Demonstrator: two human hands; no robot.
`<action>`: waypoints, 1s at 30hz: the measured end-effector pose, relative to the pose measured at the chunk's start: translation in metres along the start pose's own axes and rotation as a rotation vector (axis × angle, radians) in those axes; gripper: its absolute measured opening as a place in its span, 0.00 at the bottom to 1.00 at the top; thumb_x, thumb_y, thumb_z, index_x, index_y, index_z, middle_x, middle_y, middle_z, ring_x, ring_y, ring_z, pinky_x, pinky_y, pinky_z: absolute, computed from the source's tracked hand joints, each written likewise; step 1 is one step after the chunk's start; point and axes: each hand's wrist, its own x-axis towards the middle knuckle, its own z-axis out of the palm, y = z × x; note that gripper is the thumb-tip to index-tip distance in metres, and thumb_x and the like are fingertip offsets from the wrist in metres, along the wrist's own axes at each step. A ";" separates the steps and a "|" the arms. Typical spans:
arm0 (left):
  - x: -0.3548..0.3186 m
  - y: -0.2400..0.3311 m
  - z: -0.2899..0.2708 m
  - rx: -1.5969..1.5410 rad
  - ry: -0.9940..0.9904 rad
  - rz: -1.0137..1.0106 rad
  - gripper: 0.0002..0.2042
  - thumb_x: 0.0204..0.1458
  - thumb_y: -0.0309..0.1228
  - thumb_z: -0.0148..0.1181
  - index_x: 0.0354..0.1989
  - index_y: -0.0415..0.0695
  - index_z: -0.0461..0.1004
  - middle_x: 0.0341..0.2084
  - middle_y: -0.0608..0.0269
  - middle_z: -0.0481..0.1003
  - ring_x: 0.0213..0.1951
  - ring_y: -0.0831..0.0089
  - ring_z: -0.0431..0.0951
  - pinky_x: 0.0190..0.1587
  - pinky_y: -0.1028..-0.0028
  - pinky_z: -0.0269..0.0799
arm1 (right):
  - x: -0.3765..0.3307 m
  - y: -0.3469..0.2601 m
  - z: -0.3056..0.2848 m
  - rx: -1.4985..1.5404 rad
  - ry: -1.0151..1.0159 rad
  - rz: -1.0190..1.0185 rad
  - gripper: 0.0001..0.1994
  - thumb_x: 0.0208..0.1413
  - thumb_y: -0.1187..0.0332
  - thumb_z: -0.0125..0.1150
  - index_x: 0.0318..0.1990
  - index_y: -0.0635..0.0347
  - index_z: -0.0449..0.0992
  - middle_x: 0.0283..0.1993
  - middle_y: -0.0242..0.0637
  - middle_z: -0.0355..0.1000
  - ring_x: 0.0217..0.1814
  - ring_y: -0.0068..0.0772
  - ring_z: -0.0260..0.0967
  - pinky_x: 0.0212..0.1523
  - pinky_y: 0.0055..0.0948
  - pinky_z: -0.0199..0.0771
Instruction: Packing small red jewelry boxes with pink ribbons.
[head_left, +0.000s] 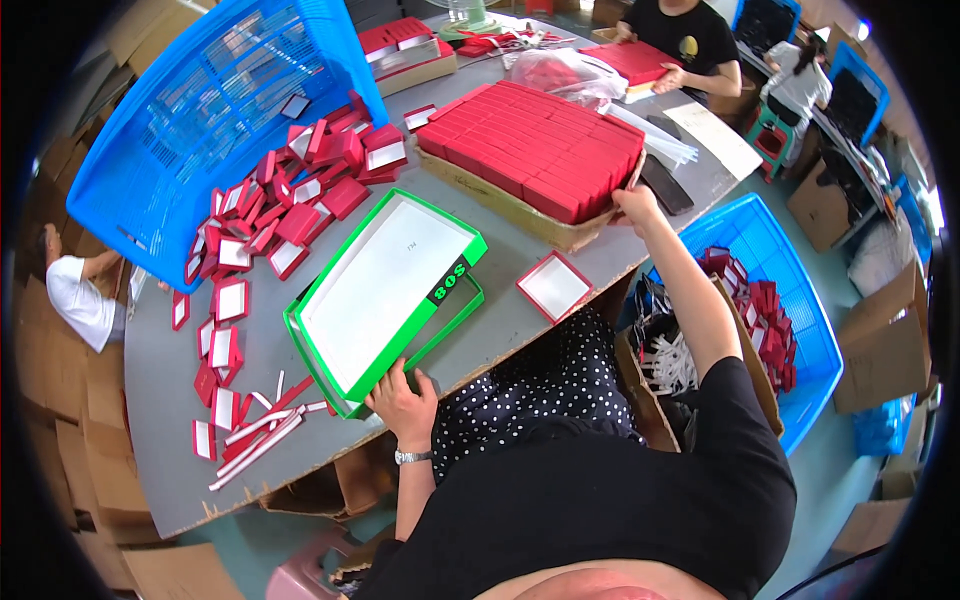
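My left hand (403, 402) grips the near corner of a large green box (380, 290) with a white inside, lying on the grey table (170, 400). My right hand (637, 204) reaches out and holds the right edge of a cardboard tray (520, 215) packed with closed red boxes (535, 145). A single open red box (556, 287) with a white lining sits on the table between my arms.
A heap of small open red boxes (290, 215) spills from a tipped blue basket (215, 110) on the left. Another blue basket (775, 300) with red boxes stands right on the floor. A seated person (685, 45) works across the table; another person (80, 295) is at left.
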 end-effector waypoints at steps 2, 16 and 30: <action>0.000 -0.001 0.000 -0.007 -0.002 0.024 0.15 0.47 0.35 0.58 0.43 0.43 0.74 0.39 0.57 0.76 0.47 0.58 0.72 0.53 0.58 0.57 | -0.005 -0.017 -0.008 0.052 -0.019 -0.006 0.08 0.50 0.73 0.53 0.34 0.70 0.73 0.35 0.46 0.72 0.35 0.44 0.74 0.34 0.42 0.81; -0.002 -0.001 0.000 0.059 0.016 0.055 0.16 0.48 0.36 0.58 0.45 0.43 0.73 0.39 0.55 0.76 0.43 0.55 0.73 0.49 0.59 0.59 | -0.090 0.053 -0.074 0.100 0.274 0.098 0.19 0.51 0.60 0.57 0.48 0.60 0.69 0.41 0.36 0.70 0.44 0.35 0.69 0.38 0.38 0.73; 0.025 0.147 0.019 -0.703 -0.368 0.617 0.28 0.43 0.46 0.67 0.52 0.48 0.71 0.60 0.52 0.59 0.63 0.45 0.52 0.61 0.52 0.52 | -0.063 0.081 -0.060 0.651 0.057 0.210 0.09 0.43 0.61 0.56 0.32 0.49 0.72 0.30 0.30 0.71 0.30 0.30 0.69 0.27 0.30 0.66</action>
